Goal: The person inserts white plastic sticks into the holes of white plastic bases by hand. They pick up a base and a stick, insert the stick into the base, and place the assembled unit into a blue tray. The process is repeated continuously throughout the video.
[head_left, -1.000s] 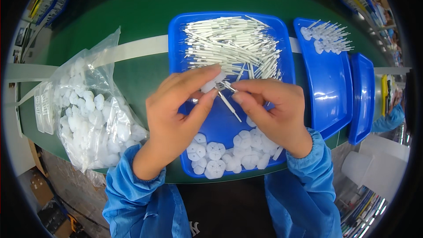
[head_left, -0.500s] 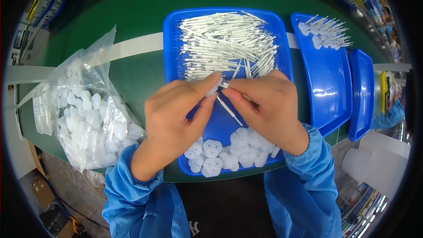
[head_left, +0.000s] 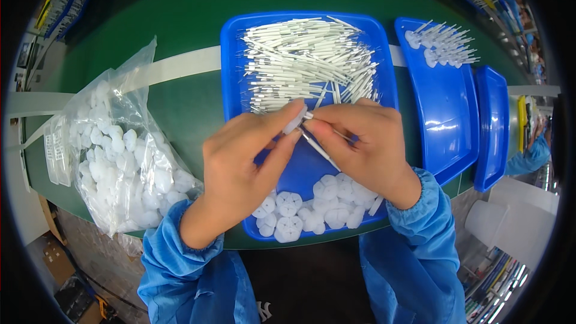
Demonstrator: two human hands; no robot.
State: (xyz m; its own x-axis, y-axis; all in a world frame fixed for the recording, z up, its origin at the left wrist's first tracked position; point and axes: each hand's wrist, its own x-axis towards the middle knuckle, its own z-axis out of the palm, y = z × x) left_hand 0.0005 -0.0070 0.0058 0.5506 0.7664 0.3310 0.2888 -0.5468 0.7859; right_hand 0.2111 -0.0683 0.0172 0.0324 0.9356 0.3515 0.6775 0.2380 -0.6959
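My left hand [head_left: 243, 165] pinches a small white round cap [head_left: 296, 122] between thumb and forefinger over the blue tray [head_left: 231, 54]. My right hand [head_left: 366, 147] grips thin white rods [head_left: 318, 150], one tip meeting the cap. In the far half of the tray lies a heap of white rods [head_left: 306, 63]. Several white flower-shaped caps [head_left: 312, 207] lie at its near edge, partly hidden by my hands.
A clear plastic bag of white caps [head_left: 114, 156] lies on the green table [head_left: 180, 6] at the left. At the right stands a second blue tray [head_left: 447, 126] with assembled rod-and-cap pieces [head_left: 441, 45], then a stack of blue trays [head_left: 495, 126].
Both hands have shifted slightly toward the far side of the tray, staying together on the cap and rod. The rest is as before.
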